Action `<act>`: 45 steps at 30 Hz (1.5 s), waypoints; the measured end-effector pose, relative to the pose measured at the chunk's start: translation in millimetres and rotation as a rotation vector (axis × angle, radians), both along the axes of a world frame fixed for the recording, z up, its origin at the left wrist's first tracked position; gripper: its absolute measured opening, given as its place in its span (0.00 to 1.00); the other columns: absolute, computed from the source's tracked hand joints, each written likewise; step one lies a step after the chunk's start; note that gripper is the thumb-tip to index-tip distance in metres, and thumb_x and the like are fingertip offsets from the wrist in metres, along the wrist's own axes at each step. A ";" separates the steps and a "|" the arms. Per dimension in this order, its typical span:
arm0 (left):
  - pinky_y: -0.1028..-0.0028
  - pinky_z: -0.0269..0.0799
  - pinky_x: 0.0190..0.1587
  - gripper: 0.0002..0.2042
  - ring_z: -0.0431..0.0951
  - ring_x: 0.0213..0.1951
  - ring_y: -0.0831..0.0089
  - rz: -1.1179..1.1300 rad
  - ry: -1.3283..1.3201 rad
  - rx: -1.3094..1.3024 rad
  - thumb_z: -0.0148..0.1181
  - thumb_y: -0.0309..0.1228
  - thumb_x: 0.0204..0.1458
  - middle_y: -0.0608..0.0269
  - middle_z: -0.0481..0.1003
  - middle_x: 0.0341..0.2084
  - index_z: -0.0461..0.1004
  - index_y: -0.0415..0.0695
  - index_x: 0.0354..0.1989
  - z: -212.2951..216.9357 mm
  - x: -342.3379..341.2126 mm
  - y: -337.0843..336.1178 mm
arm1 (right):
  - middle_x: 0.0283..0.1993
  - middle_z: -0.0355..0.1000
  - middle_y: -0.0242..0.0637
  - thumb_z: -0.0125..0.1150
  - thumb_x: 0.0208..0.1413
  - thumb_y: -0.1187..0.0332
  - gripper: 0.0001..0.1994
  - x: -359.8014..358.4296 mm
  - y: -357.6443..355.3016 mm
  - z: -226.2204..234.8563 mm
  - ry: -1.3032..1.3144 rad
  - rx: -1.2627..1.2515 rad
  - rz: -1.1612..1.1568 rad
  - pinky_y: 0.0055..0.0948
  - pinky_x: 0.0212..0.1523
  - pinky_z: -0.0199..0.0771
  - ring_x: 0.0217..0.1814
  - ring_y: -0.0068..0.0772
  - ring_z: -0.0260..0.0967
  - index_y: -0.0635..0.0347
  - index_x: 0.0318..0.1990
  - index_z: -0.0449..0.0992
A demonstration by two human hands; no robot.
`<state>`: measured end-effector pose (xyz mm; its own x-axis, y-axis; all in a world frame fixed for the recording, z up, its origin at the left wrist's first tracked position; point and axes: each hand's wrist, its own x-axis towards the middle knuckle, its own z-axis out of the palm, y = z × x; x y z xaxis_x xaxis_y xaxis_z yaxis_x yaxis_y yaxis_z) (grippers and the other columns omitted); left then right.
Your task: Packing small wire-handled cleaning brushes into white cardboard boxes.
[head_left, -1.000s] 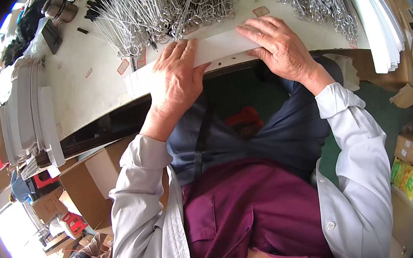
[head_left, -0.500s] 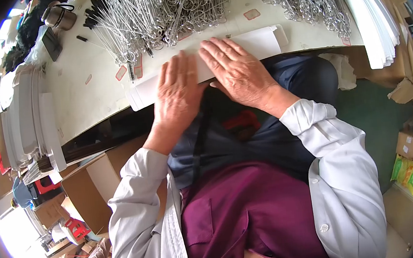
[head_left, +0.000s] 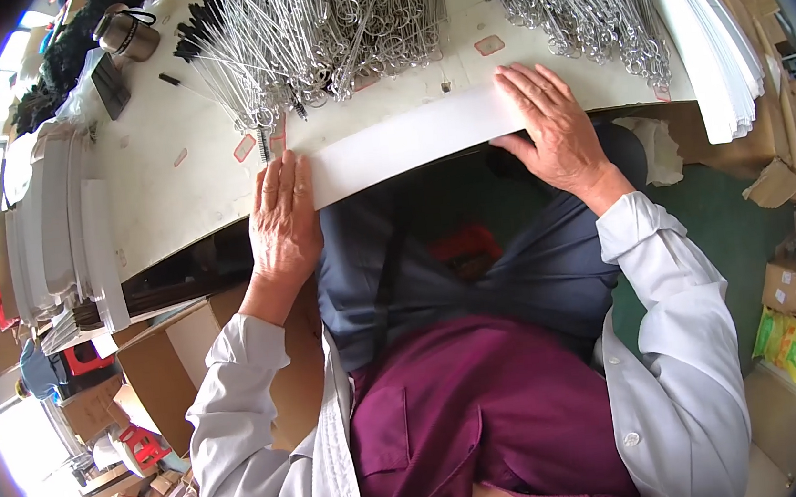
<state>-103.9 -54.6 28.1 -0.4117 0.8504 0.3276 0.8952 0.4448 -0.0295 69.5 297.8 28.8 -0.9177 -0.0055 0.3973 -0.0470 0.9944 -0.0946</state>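
As left hand (head_left: 283, 226) touches white strip (head_left: 412, 142) at 8 o'clock, right hand (head_left: 558, 137) at 2, both hands' fingers together, right thumb apart

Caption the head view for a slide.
Left hand and right hand touch opposite ends of a white strip before looped metal wires.

Both forearms (head_left: 247, 351) extended forward, hands well apart, backs up: left hand (head_left: 284, 219) fingers straight and together, thumb hidden; right hand (head_left: 557, 134) angled inward, thumb spread from fingers.
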 end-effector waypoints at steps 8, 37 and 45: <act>0.55 0.72 0.59 0.28 0.76 0.54 0.44 -0.054 -0.453 -0.112 0.68 0.27 0.48 0.40 0.76 0.51 0.70 0.32 0.59 74.9 45.1 11.3 | 0.56 0.76 0.40 0.61 0.53 0.75 0.19 7.4 -34.0 32.7 0.098 -0.039 0.210 0.46 0.74 0.61 0.64 0.42 0.71 0.64 0.54 0.79; 0.56 0.82 0.43 0.36 0.83 0.44 0.46 0.083 -0.868 0.098 0.75 0.35 0.46 0.45 0.80 0.45 0.62 0.44 0.62 13.8 92.5 51.5 | 0.24 0.76 0.42 0.61 0.68 0.64 0.14 28.0 -135.8 -14.4 -0.109 -1.416 -0.018 0.28 0.25 0.68 0.24 0.20 0.69 0.70 0.41 0.81; 0.56 0.83 0.43 0.34 0.83 0.43 0.45 0.073 -0.968 0.145 0.74 0.32 0.46 0.44 0.79 0.46 0.63 0.48 0.62 5.2 95.5 58.4 | 0.24 0.76 0.40 0.61 0.67 0.66 0.13 28.6 -139.8 -18.3 -0.260 -1.343 -0.004 0.27 0.28 0.71 0.27 0.20 0.72 0.69 0.36 0.82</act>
